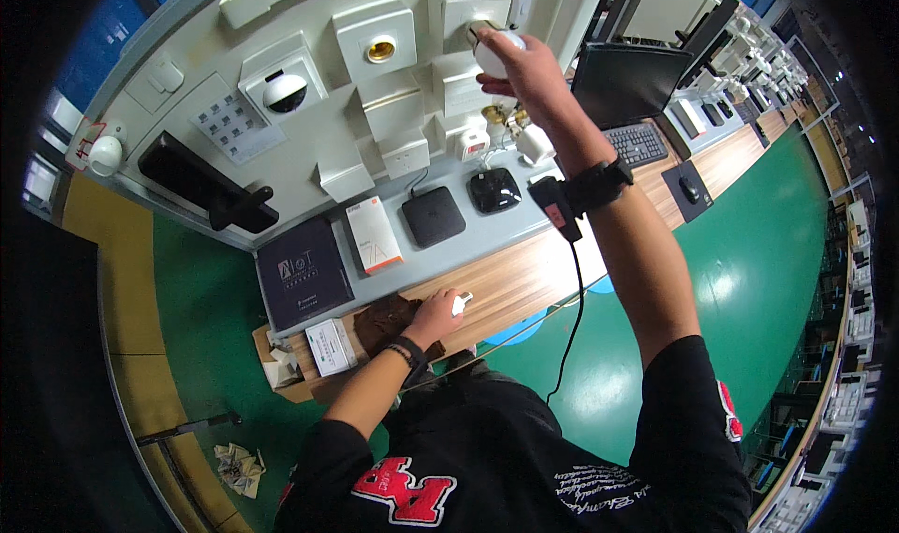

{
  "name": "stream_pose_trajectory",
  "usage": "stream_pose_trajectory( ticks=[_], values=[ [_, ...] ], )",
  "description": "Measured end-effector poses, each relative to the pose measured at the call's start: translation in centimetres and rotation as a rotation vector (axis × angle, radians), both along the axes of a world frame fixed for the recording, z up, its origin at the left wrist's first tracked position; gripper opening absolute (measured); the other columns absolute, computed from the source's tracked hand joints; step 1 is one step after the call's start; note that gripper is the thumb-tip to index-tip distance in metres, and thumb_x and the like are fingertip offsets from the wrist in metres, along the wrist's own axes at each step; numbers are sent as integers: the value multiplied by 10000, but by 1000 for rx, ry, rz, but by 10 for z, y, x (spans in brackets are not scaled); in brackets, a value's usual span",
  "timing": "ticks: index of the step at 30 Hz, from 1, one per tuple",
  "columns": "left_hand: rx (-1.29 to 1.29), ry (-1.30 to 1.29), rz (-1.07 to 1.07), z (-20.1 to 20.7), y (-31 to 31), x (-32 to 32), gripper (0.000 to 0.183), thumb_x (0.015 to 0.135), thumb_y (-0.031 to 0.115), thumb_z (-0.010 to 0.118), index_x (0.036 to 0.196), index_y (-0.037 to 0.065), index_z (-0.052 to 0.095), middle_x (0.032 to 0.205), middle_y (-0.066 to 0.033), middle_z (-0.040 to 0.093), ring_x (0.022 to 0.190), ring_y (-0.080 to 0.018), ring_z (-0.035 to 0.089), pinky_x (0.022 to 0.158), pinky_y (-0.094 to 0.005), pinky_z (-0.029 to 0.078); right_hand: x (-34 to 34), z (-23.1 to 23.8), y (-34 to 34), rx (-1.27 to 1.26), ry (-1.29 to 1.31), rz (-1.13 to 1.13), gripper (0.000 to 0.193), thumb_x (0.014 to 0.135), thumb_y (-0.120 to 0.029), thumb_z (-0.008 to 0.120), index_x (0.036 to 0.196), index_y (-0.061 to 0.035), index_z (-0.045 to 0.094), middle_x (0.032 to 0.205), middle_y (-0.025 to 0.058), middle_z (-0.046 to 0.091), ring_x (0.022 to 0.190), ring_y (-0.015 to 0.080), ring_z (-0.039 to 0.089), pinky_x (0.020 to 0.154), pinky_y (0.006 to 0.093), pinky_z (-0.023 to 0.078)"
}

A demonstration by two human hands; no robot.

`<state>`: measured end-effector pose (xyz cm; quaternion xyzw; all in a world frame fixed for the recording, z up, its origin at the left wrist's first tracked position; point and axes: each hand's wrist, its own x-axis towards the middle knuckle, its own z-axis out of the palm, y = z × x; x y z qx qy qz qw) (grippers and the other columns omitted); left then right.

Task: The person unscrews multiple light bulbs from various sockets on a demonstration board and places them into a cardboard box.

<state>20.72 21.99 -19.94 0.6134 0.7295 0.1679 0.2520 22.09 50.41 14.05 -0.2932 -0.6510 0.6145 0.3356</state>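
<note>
My right hand (pixel 529 69) reaches up to the wall panel, its fingers closed around a white light bulb (pixel 499 55). The bulb is at the front of a white square mounting box (pixel 457 10); my fingers hide where the two meet. To its left, a similar box carries a bare brass lamp socket (pixel 380 51). My left hand (pixel 436 316) is low over the wooden bench edge, closed on a small white piece with a shiny tip (pixel 461 303). Beside that hand lies a crumpled brown cloth or bag (pixel 384 322).
On the grey ledge stand a dark flat box (pixel 302 273), a white phone box (pixel 374 235), and two black devices (pixel 434 216). A black door lock (pixel 204 185) and a dome camera (pixel 285 93) are on the panel. A monitor (pixel 629 83) and keyboard (pixel 637 144) stand right. A black cable (pixel 573 322) hangs from my right wrist.
</note>
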Motion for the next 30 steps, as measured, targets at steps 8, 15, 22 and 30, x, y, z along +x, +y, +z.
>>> stream_pose_trajectory(
  ticks=[8, 15, 22, 30],
  values=[
    [259, -1675, 230, 187, 76, -41, 537, 812, 178, 494, 1327, 180, 340, 1077, -76, 477, 885, -358, 615, 761, -554, 536, -2, 5, 1, 31, 0, -65, 592, 805, -359, 705, 1091, 119, 506, 923, 183, 626, 668, 219, 672, 554, 288, 573],
    [305, -1739, 473, 285, 163, -97, 210, 891, 274, 523, 970, 82, 552, 883, -74, 591, 805, -268, 639, 672, -398, 564, -4, 7, 2, 70, -47, -49, 600, 825, -356, 701, 1127, 123, 501, 922, 187, 637, 658, 208, 665, 523, 271, 559],
    [302, -1667, 307, 308, 193, -108, 310, 932, 370, 514, 1026, 83, 581, 889, -31, 601, 770, -230, 628, 621, -366, 548, 4, 16, -8, 796, -444, -219, 590, 754, -299, 727, 1178, 38, 495, 908, 268, 631, 854, 372, 652, 745, 405, 519],
    [248, -1414, 214, 322, 217, -133, 415, 886, 462, 607, 1038, 76, 579, 901, -50, 604, 710, -164, 637, 580, -356, 576, 13, 19, -18, 1236, -615, -192, 520, 741, -247, 716, 1149, -41, 468, 991, 233, 561, 843, 413, 607, 759, 466, 499]
  ],
)
